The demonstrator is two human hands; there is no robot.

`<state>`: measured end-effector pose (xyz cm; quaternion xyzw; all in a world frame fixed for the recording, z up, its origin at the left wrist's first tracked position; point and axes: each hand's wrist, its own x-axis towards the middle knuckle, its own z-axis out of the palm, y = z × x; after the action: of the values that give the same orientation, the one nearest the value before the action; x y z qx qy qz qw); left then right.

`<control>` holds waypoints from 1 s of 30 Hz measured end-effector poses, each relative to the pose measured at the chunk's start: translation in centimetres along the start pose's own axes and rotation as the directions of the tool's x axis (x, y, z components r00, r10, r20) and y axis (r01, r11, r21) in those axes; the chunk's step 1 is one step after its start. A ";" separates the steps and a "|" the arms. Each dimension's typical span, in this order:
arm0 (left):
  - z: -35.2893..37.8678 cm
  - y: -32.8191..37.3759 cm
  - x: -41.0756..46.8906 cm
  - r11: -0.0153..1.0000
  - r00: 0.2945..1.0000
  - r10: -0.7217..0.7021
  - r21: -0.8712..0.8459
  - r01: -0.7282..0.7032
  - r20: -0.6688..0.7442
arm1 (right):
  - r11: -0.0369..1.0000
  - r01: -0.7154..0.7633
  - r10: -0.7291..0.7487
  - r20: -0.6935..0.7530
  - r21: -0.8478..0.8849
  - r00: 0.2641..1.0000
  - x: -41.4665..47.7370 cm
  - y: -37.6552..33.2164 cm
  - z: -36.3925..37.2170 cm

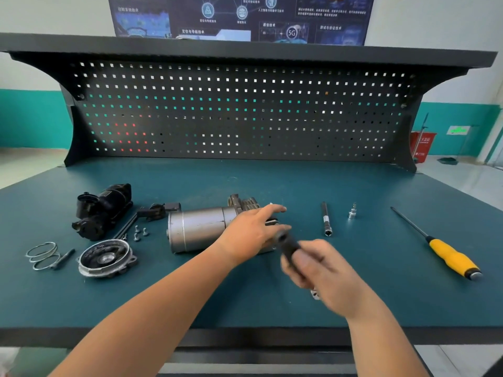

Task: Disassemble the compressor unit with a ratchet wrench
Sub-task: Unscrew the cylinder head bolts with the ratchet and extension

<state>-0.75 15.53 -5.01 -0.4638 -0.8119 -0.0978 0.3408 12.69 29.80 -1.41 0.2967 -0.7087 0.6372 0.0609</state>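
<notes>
Here, left hand flat on compressor, right hand around wrench handle.

The right hand is smeared with blur, and the dark tool it grips is too blurred to make out its head. The left hand covers the right end of the compressor. A bit of metal peeks from under the right hand, mostly hidden. The top edge cuts off the poster, and its print is too small to read.
</notes>
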 end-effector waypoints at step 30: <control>-0.2 0.5 0.3 0.998 0.997 0.013 0.058 -0.009 -0.078 | 0.530 0.423 0.472 -0.670 0.735 0.573 -1.4 2.1 -0.4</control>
<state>-0.33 15.97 -4.73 -0.4541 -0.7979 -0.0907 0.3859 12.64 30.68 -3.81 -0.0562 -0.1945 0.9547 0.2183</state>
